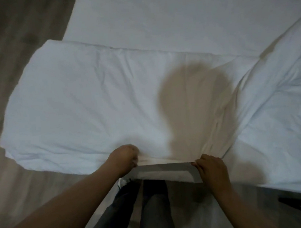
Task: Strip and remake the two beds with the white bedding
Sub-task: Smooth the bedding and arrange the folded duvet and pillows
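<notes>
Matt, creased white cloth duvet (84,104); smooth cloth sheet (174,16); wood-look floor (13,34).

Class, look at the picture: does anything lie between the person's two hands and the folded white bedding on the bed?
Nothing visible. The left hand and the right hand already grip the near edge of the folded white bedding, which lies on the bed. No other object sits between them.

White duvet (77,105) folded into thick wrinkly slab, lying across near end of bed (174,18), left end hanging past edge over floor. Sheet on bed smooth, white.
</notes>
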The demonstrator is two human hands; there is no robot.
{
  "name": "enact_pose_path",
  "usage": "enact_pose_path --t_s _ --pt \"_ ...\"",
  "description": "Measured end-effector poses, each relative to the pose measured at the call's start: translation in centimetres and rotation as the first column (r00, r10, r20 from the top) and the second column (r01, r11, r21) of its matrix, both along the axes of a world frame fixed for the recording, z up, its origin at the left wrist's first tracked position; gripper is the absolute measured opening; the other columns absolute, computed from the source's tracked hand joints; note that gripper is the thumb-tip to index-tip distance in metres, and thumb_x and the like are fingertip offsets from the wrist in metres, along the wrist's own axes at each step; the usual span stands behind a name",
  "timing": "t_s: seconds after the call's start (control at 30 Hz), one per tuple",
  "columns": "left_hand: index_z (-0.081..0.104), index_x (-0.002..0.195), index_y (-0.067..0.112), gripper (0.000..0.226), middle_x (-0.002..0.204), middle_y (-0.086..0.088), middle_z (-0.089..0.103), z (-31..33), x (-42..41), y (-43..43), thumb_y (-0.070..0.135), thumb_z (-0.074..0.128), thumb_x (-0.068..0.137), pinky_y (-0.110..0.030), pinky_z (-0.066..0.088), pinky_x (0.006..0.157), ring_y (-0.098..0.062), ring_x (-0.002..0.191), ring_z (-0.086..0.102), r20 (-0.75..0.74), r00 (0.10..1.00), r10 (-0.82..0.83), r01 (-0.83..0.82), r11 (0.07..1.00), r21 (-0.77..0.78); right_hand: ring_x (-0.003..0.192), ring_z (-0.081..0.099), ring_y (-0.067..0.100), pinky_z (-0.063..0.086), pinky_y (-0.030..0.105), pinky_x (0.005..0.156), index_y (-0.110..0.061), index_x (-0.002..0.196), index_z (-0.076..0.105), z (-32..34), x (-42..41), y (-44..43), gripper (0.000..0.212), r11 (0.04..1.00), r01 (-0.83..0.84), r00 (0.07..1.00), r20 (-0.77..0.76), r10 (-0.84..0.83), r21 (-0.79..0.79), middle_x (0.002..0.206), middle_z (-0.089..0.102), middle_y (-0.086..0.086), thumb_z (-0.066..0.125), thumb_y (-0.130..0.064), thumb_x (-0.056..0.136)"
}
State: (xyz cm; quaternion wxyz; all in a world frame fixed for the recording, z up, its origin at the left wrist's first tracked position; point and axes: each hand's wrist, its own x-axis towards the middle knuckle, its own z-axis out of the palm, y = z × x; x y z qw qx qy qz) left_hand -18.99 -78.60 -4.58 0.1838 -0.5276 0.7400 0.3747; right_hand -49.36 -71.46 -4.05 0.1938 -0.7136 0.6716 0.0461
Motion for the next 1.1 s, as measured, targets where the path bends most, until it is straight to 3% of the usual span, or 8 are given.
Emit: enact_pose_path --t_s 0.13,0.23,0.33,0.4,0.5,0.6,0.77,1.1 --pt "0.070 0.105 0.012 0.025 0.126 0.002 0.053 -0.1 0.1 0.4 0.026 0.058 0.089 -0.025 0.045 0.087 -0.016 0.114 0.053 0.008 0.995 -0.100 0.100 0.995 0.026 0.045 0.050 0.018 0.034 0.025 0.044 -0.023 0.050 0.059 -0.9 0.6 2.3 0.033 0.984 0.093 0.996 0.000 -0.094 0.150 0.054 0.049 -0.003 0.050 -0.034 0.080" --pt "0.067 0.110 0.011 0.028 0.125 0.000 0.049 0.2 0.2 0.7 0.029 0.057 0.090 -0.027 0.043 0.086 -0.018 0.114 0.051 0.067 0.988 -0.137 0.132 0.989 0.070 0.047 0.057 0.023 0.039 0.024 0.041 -0.020 0.052 0.061 -2.7 1.1 1.5 0.012 0.967 0.051 0.999 -0.026 -0.046 0.251 0.058 0.053 0.001 0.070 -0.017 0.059" --pt "0.061 0.119 0.011 0.034 0.134 -0.002 0.045 0.9 0.1 0.8 0.031 0.056 0.091 -0.032 0.042 0.097 -0.020 0.122 0.046 0.081 0.985 -0.155 0.145 0.983 0.117 0.064 0.068 0.032 0.054 0.033 0.052 -0.010 0.073 0.074 -3.8 1.4 1.3 0.030 0.902 0.044 0.999 -0.032 -0.033 0.430 0.079 0.069 0.015 0.085 -0.012 0.045" --pt "0.056 0.128 0.012 0.038 0.143 -0.003 0.041 1.7 0.0 0.8 0.030 0.052 0.094 -0.029 0.037 0.101 -0.021 0.129 0.041 0.064 0.987 -0.149 0.143 0.986 0.089 0.089 0.068 0.036 0.056 0.037 0.068 -0.005 0.094 0.074 -2.4 2.1 0.9 0.035 0.912 -0.037 0.998 -0.035 0.056 0.408 0.105 0.065 0.022 0.077 -0.013 0.060" --pt "0.054 0.129 0.012 0.035 0.140 -0.003 0.043 3.5 -0.1 0.8 0.028 0.048 0.097 -0.025 0.034 0.098 -0.020 0.128 0.043 0.024 0.994 -0.108 0.107 0.994 0.012 0.134 0.039 0.024 0.035 0.028 0.103 -0.011 0.135 0.051 0.4 2.9 0.4 0.040 0.923 0.066 0.997 0.015 -0.078 0.379 0.147 0.038 0.011 0.048 -0.016 0.095" --pt "0.060 0.111 0.015 0.022 0.117 0.000 0.056 5.8 0.0 0.6 0.028 0.052 0.095 -0.025 0.038 0.083 -0.020 0.117 0.053 -0.026 0.998 -0.054 0.052 0.997 -0.051 0.132 0.039 0.020 0.030 0.023 0.104 -0.013 0.137 0.047 3.2 3.1 0.6 0.039 0.940 0.241 0.965 0.040 -0.258 0.241 0.143 0.044 0.006 0.043 -0.020 0.099" --pt "0.058 0.126 0.016 0.036 0.128 -0.001 0.058 10.4 0.1 0.6 0.033 0.049 0.096 -0.026 0.042 0.095 -0.018 0.119 0.053 -0.093 0.990 -0.101 0.086 0.984 -0.153 0.120 0.051 0.023 0.039 0.030 0.099 -0.014 0.129 0.057 8.5 4.4 1.5 0.036 0.873 0.466 0.876 0.059 -0.478 0.144 0.131 0.055 0.007 0.051 -0.020 0.093" --pt "0.058 0.123 0.017 0.033 0.122 -0.001 0.059 17.6 -2.0 1.9 0.034 0.050 0.096 -0.028 0.044 0.091 -0.018 0.110 0.056 -0.153 0.944 -0.292 0.242 0.929 -0.281 0.113 0.056 0.021 0.045 0.031 0.093 -0.014 0.127 0.056 15.6 5.5 7.3 0.039 0.685 0.728 0.660 0.262 -0.705 0.008 0.124 0.058 0.006 0.059 -0.029 0.092"
